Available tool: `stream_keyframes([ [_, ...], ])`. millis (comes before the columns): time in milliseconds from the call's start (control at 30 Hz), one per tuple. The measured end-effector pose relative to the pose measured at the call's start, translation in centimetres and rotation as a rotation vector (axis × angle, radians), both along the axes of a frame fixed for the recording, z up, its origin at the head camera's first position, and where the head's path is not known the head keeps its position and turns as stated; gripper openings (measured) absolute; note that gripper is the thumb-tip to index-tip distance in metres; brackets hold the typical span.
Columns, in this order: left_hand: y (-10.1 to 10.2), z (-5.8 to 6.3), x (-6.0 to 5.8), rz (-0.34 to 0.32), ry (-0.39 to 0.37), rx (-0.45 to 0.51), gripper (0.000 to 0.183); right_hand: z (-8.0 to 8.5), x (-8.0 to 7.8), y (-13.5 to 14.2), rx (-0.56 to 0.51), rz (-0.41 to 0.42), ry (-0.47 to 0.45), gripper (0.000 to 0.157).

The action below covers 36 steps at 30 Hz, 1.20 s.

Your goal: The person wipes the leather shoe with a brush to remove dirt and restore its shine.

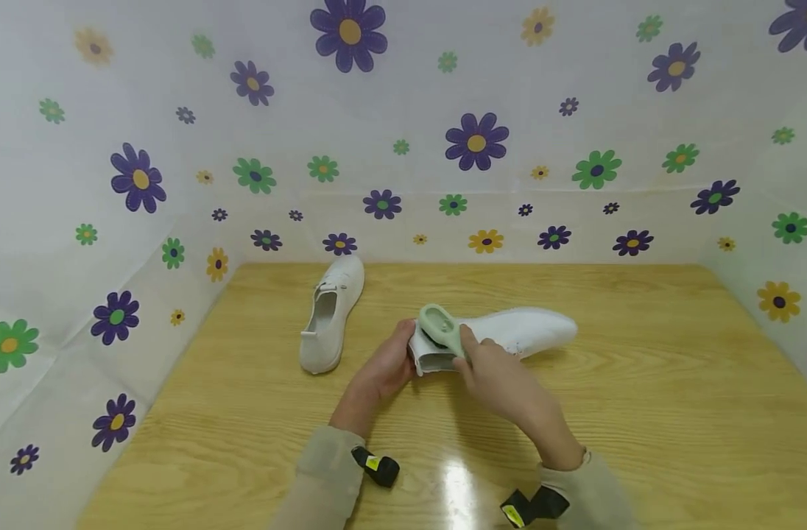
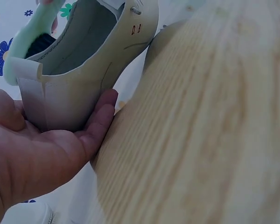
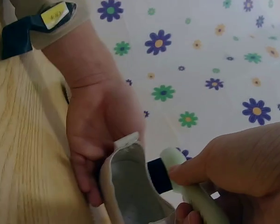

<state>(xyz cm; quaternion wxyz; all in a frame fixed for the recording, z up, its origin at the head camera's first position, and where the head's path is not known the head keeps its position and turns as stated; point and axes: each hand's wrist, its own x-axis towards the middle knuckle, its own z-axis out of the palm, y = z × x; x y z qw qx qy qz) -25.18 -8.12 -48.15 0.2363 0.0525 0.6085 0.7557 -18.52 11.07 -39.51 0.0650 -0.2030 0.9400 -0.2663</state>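
Observation:
A white shoe (image 1: 536,328) lies tilted on its side, toe to the right and opening toward me. My left hand (image 1: 385,368) cups its heel (image 2: 60,100), thumb on one side and fingers curled round the other in the left wrist view. With my right hand (image 1: 507,381) I grip the handle of a pale green brush (image 1: 437,321). Its dark bristles (image 3: 158,176) press against the outer side of the shoe near the collar, as the right wrist view shows. The right palm is hidden in the head view.
A second white shoe (image 1: 344,302) stands upright at the back left of the wooden table (image 1: 642,412), toe pointing away. White cloth with printed flowers (image 1: 403,110) hangs behind the table and along both sides. A black strap device (image 1: 377,467) sits on each wrist.

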Motion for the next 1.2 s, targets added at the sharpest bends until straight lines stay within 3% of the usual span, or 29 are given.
stream_keyframes([
  [233, -0.2, 0.1, 0.0, 0.002, 0.001, -0.006, 0.041, 0.2, 0.6, 0.3, 0.054, -0.028, -0.003, 0.052],
  [533, -0.3, -0.1, -0.2, -0.032, 0.029, -0.003, 0.045, -1.1, 1.0, -2.6, 0.027, -0.068, 0.053, 0.054],
  [733, -0.5, -0.2, -0.1, -0.015, 0.011, -0.013, 0.042, -1.2, 0.6, -2.1, 0.116, -0.148, 0.153, 0.053],
  [967, -0.5, -0.4, -0.2, -0.028, 0.024, -0.013, 0.045, -1.1, 0.6, -2.4, 0.106, -0.13, 0.112, 0.057],
  [1200, -0.4, -0.5, 0.0, -0.019, 0.009, -0.017, 0.041, -0.4, 0.5, -0.7, 0.158, -0.179, 0.175, 0.05],
])
